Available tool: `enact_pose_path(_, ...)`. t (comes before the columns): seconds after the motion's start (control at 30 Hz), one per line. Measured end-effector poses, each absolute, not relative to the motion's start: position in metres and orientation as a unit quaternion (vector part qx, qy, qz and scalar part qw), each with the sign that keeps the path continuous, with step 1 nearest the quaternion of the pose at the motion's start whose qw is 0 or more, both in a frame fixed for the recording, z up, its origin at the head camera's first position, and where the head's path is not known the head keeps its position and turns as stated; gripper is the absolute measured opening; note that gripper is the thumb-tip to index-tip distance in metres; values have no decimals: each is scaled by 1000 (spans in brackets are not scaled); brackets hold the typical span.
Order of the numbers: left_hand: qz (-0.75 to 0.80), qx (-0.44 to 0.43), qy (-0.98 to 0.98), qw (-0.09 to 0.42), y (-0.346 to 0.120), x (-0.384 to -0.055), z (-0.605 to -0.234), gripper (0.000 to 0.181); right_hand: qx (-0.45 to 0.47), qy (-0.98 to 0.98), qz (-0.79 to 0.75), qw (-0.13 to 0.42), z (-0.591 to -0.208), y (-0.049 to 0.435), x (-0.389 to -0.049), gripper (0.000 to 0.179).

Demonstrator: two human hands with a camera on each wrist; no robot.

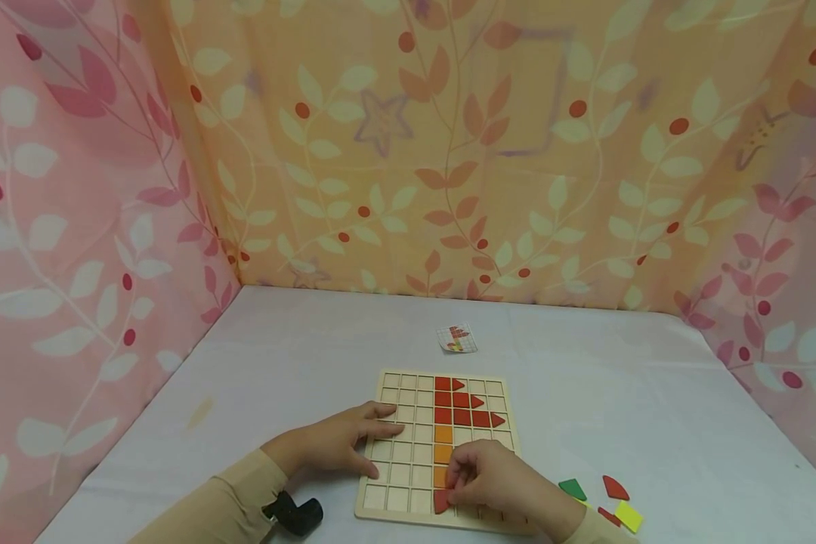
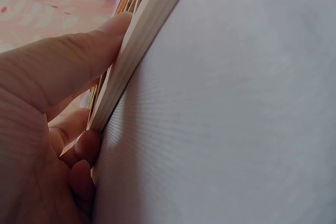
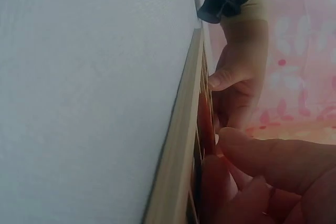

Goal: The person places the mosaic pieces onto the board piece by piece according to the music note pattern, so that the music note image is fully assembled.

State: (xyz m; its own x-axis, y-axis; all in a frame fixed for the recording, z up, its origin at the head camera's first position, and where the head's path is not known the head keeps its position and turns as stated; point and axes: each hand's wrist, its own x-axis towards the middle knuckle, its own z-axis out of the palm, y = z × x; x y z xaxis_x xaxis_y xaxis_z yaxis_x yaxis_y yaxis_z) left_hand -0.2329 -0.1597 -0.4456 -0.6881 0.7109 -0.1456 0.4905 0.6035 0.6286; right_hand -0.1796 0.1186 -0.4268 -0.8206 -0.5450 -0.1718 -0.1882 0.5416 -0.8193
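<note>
A square wooden grid board [image 1: 397, 477] lies on the table. In the head view my left hand [image 1: 333, 440] rests on its left edge with spread fingers; the left wrist view shows the thumb [image 2: 86, 51] against the board's side. At the bottom row my right hand [image 1: 493, 480] pinches a red piece [image 1: 440, 501], partly covered by the fingers. Above it in the same column are orange squares [image 1: 443, 434]. Three rows of red squares [image 1: 443, 416] ending in pointed red pieces [image 1: 497, 420] fill part of the upper grid.
Right of the board lie loose pieces: a green one [image 1: 573, 489], a red quarter-circle [image 1: 615, 487], a yellow square [image 1: 629, 517] and another red one [image 1: 609, 517]. A small pattern card [image 1: 457, 339] lies behind the board. Patterned curtains [image 1: 353, 174] enclose the white table [image 1: 299, 355].
</note>
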Motion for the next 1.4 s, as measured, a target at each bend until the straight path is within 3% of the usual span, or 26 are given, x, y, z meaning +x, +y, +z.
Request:
enact_pose_path(0.53,285,342,874,194,-160,-234,-447,69,-240,852,-418,206,-429,114,-176,18)
enact_pose_path(1.4,284,345,874,194,-160,-233,-446,70,-312,842,-396,192,-427,112,-176,10)
